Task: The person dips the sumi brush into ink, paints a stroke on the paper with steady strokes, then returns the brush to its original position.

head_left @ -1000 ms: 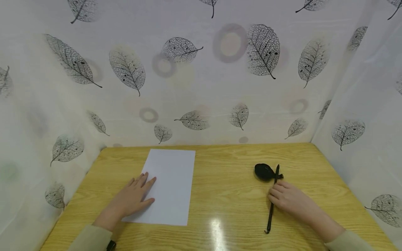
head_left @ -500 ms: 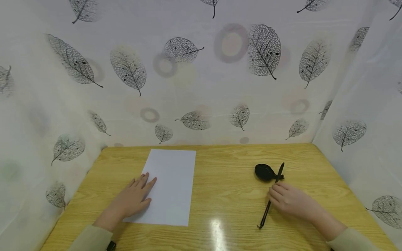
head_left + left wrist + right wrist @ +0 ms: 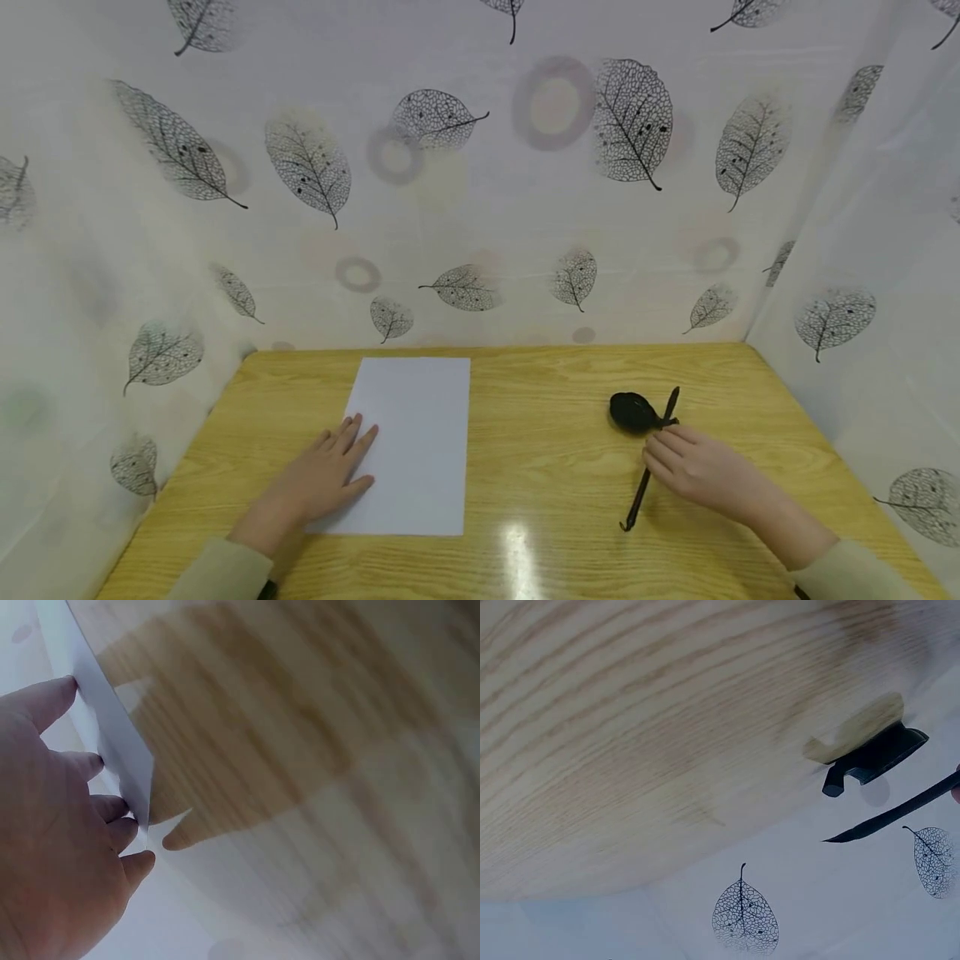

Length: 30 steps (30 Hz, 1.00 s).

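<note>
My left hand (image 3: 318,479) lies on the left side of a white sheet of paper (image 3: 420,450), fingers spread. In the left wrist view, the fingertips reach over the edge of the paper (image 3: 124,750). My right hand (image 3: 701,473) pinches a dark calligraphy brush (image 3: 637,500) around the middle of its handle. Its pointed tip slants away to the upper right, and the looped end hangs toward me. Just beyond the fingers sits a small black ink dish (image 3: 632,413), whose stubby handle the brush crosses in the head view. The right wrist view shows the brush (image 3: 900,814) apart from the dish (image 3: 881,754).
Everything lies on a wood-grain table (image 3: 540,467) with a bright light reflection near its front. White curtains (image 3: 495,200) printed with dark leaves enclose the back and both sides.
The brush has turned, its tip swinging right and its looped end left and slightly up. The paper has shifted a little right and straightened, the left hand moving slightly with it.
</note>
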Tool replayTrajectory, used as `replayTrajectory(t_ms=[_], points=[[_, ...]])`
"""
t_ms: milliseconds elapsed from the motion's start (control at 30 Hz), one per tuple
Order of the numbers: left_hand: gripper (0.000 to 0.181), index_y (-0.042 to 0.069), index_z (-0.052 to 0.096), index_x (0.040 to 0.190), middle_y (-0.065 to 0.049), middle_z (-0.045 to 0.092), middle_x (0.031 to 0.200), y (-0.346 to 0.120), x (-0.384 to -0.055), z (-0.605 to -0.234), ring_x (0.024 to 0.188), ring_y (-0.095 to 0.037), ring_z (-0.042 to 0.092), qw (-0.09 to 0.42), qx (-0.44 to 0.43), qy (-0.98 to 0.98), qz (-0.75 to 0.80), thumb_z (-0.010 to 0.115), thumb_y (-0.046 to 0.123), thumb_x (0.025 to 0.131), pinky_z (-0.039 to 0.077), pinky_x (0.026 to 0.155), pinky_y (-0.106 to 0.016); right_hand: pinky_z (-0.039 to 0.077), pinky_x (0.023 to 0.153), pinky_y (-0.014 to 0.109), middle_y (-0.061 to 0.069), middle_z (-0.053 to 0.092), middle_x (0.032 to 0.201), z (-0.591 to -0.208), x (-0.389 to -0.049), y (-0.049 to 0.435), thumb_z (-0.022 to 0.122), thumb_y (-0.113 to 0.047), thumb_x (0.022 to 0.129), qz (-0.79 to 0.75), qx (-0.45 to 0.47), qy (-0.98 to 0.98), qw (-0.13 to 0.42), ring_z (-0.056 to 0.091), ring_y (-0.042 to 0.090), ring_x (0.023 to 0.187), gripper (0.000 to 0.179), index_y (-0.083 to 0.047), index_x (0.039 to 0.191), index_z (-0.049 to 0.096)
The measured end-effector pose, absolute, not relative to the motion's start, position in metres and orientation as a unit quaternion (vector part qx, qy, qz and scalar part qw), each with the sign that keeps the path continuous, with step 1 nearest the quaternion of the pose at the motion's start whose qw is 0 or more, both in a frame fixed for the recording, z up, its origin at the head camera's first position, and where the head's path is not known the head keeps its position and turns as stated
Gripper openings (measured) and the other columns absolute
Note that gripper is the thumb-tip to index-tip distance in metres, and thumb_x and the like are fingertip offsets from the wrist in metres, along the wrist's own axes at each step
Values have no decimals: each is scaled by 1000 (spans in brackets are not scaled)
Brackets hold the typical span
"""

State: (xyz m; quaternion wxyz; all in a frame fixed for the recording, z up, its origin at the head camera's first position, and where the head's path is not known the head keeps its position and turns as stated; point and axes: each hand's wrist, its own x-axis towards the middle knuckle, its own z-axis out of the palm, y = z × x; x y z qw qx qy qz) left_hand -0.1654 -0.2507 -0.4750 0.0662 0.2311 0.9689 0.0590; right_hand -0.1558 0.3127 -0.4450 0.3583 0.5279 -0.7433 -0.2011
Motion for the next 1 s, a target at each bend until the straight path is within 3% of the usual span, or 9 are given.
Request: replayTrajectory(t_ms=[367, 1000], points=[[74, 2, 35, 165, -32, 23, 172, -234, -160, -477, 160, -51, 24, 81, 218, 971, 61, 55, 46, 108, 23, 130, -65, 63, 76, 37, 13, 78, 98, -434, -160, 314, 20, 12, 112, -175, 518, -740, 391, 74, 24, 84, 58, -3, 100, 75], [74, -1, 38, 162, -34, 26, 170, -196, -152, -477, 160, -50, 26, 72, 248, 965, 47, 57, 45, 107, 26, 131, -61, 64, 72, 37, 15, 80, 98, -408, -160, 321, 29, 7, 114, -138, 449, -779, 415, 76, 26, 79, 47, 3, 108, 76]])
